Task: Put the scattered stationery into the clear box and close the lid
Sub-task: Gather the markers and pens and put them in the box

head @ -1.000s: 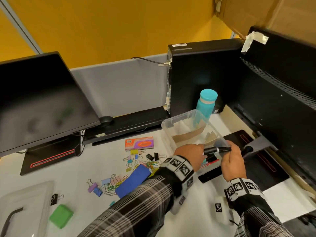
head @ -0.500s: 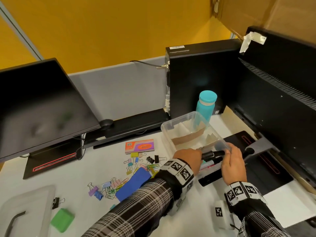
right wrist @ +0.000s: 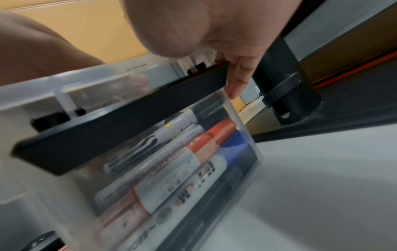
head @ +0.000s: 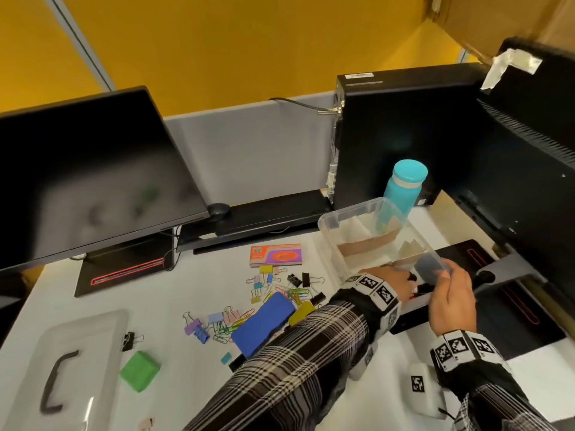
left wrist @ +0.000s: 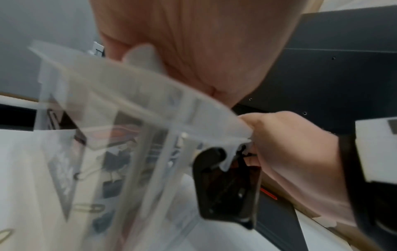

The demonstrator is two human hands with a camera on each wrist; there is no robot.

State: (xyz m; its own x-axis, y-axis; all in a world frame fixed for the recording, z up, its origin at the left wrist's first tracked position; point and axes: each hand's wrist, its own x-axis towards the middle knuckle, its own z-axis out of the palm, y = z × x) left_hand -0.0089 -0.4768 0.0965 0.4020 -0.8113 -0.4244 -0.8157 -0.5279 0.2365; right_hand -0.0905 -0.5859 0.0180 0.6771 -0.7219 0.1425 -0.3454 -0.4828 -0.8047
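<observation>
White desk [head: 186, 284] under yellow wall [head: 217, 42]; both hands' grips on clear box [head: 339, 241] unclear.

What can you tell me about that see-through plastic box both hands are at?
The clear box is a rectangular tub of see-through plastic with rounded corners, standing open on the white desk in front of the teal bottle. Brown cardboard strips divide its inside. A black latch hangs along its near end. Through that wall, markers with black, red and blue caps lie side by side. The left hand and right hand both touch the near end. Its lid lies apart, far left.
</observation>
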